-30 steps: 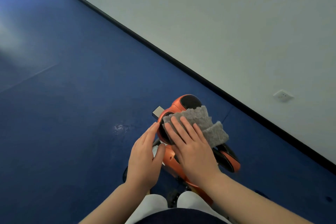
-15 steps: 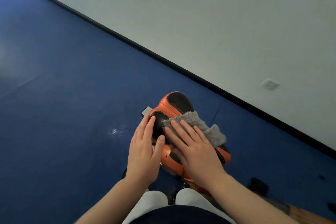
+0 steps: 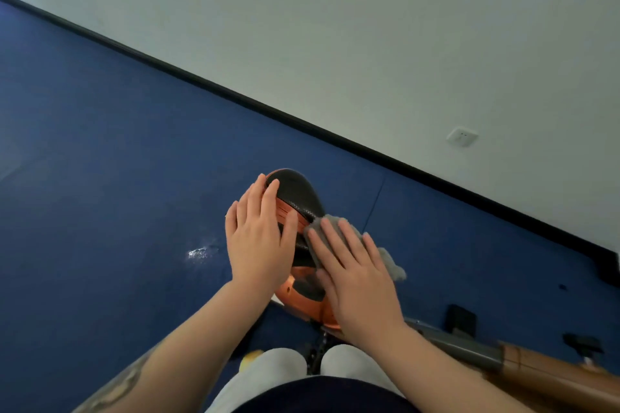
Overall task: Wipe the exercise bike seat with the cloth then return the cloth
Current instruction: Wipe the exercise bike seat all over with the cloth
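**Wiping under way, cloth not yet returned**

Pressing the grey cloth [image 3: 385, 256] flat against the exercise bike seat [image 3: 295, 193], the right hand [image 3: 355, 273] is right in the thick of the wiping step. Its fingers are spread wide, palm down, pinning the cloth to the near right part of the seat; a loose corner of the cloth spills out to the right, past the little finger. This is a flat press, not a closed grip.

Over on the left, the left hand [image 3: 260, 238] lies open on the left flank of the seat, fingers together and reaching towards the far tip, holding nothing, and I judge it to be steadying the seat.

The seat itself sits in the middle of the view, black top with orange sides, above the blue floor [image 3: 100, 178], with the white wall [image 3: 369, 43] beyond. The far black end lies bare; whether it is already clean I cannot tell.

So where do we stand? Wiping looks only partly done, with the cloth covering just the near right portion. Left to do, as I read it: finish the passes across the seat, then carry the cloth back. No resting place for it is in view.
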